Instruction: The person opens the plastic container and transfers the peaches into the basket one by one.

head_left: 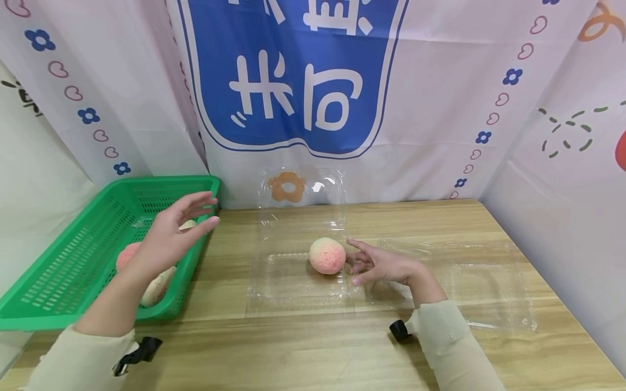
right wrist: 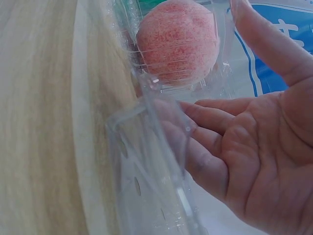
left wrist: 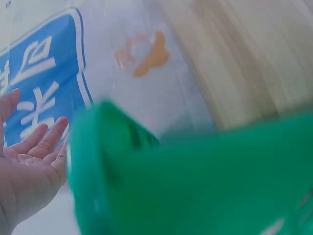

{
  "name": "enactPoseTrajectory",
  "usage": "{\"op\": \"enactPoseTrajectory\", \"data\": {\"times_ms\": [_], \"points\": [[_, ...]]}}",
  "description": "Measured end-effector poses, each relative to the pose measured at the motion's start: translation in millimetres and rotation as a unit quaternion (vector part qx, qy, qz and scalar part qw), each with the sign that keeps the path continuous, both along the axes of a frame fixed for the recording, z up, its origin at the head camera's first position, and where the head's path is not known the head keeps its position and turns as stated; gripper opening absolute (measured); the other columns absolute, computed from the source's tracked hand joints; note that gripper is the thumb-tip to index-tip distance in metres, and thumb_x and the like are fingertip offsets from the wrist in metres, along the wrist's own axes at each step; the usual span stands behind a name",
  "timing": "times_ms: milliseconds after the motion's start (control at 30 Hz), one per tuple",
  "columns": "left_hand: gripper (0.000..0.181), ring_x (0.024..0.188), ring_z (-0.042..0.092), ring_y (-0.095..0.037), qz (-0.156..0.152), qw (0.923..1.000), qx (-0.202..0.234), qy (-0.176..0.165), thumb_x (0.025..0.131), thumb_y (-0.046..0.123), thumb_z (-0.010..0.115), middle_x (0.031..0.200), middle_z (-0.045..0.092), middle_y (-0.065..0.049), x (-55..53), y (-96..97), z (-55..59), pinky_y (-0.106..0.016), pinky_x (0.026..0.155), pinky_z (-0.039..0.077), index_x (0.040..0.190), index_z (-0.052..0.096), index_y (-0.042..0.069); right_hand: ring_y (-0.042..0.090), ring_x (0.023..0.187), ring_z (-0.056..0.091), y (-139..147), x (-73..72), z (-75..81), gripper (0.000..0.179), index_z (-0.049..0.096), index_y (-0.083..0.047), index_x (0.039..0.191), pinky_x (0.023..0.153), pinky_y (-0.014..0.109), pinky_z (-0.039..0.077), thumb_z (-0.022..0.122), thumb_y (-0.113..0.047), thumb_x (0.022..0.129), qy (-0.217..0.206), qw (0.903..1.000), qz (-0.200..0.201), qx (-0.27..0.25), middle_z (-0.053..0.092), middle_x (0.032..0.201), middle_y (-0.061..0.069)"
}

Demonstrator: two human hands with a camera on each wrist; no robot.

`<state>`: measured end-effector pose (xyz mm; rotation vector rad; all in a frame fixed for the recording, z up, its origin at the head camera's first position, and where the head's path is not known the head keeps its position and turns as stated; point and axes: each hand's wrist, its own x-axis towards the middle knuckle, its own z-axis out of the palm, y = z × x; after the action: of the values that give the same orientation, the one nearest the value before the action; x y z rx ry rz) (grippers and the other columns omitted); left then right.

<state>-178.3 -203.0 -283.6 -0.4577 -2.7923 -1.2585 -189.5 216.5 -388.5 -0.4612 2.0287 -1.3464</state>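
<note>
A round, peach-like ball (head_left: 327, 256), cream fading to speckled pink, sits at the right side of a clear plastic clamshell box (head_left: 283, 296) whose lid stands open. My right hand (head_left: 386, 267) is just right of the ball, thumb and fingers spread and loosely bent. In the right wrist view the box's clear wall overlaps its fingertips, with the pink side of the ball (right wrist: 178, 44) beyond. Over the right part of a green basket (head_left: 112, 184) hovers my left hand (head_left: 171, 231), its fingers apart and holding nothing. Partly behind that hand and forearm, a pink ball (head_left: 128, 255) and a cream-coloured piece (head_left: 158, 286) lie in the basket.
A second clear plastic box (head_left: 489, 293) lies on the right of the wooden table (head_left: 293, 353), partly behind the right forearm. White printed cloth (head_left: 430, 136) hangs along the table's back edge. The green basket's rim rises at the left.
</note>
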Motion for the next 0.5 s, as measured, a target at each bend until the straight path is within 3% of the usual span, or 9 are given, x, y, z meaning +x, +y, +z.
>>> {"op": "enactPoseTrajectory", "data": {"times_ms": [67,267,500], "points": [[0.061,0.138,0.047,-0.035,-0.006,1.0,0.002,0.002,0.101,0.037,0.058,0.149,0.05,-0.012,1.4,9.8,-1.9,-0.054,0.102,0.046,0.153,0.037,0.013,0.041,0.138,0.043,0.2,0.4,0.4,0.106,-0.001,-0.009,0.16,0.108,0.047,0.045,0.076,-0.015,0.088,-0.001,1.0,-0.001,0.001,0.025,0.159,0.028],[0.057,0.138,0.046,-0.036,-0.045,0.9975,0.051,-0.014,0.1,0.028,0.06,0.146,0.05,-0.017,0.7,32.0,-12.7,-0.052,0.105,0.045,0.149,0.04,0.007,0.04,0.138,0.043,-0.2,-0.4,0.2,0.106,-0.001,-0.009,0.16,0.11,0.049,0.043,0.076,-0.017,0.088,0.0,1.0,0.0,0.004,0.026,0.16,0.028],[0.053,0.132,0.051,-0.042,-0.066,0.9943,0.08,-0.025,0.099,0.021,0.063,0.141,0.054,-0.02,-3.8,52.2,-35.0,-0.055,0.101,0.049,0.145,0.044,0.005,0.04,0.137,0.044,0.2,-0.3,-0.4,0.105,-0.001,-0.009,0.16,0.11,0.05,0.043,0.076,-0.017,0.088,0.003,1.0,0.002,0.003,0.027,0.159,0.028]]}}
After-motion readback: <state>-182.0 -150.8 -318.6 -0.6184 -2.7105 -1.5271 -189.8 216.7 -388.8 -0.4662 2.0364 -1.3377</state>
